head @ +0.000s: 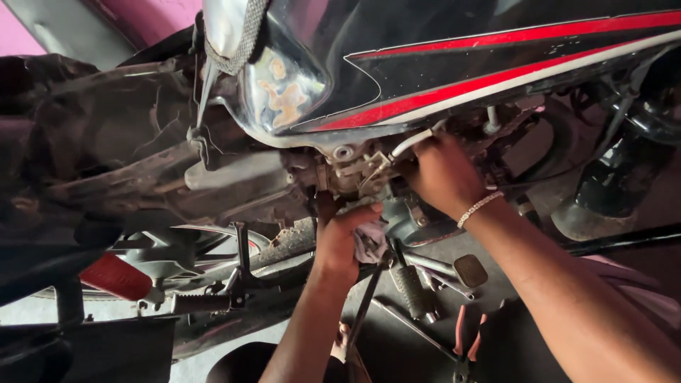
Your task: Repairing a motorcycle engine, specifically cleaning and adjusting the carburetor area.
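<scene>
- Carburettor (355, 174) tucked under black fuel tank (496, 64), mid-frame; looks rigid metal, probably greasy, so slippery; best gripped on the body, not the fittings.
- Left hand (340, 237) clenched on crumpled rag (370, 242), pressed up under it.
- Right hand (443, 174) pinching pale hose (410, 144) at its top.
- Tight room: tank edge above, engine case (241, 184) left, footpeg (411, 287) below.
- Pliers (464, 344) on floor, apart.

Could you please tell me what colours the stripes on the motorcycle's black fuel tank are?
The stripes on the fuel tank are red and white, clearest in the head view.
</scene>
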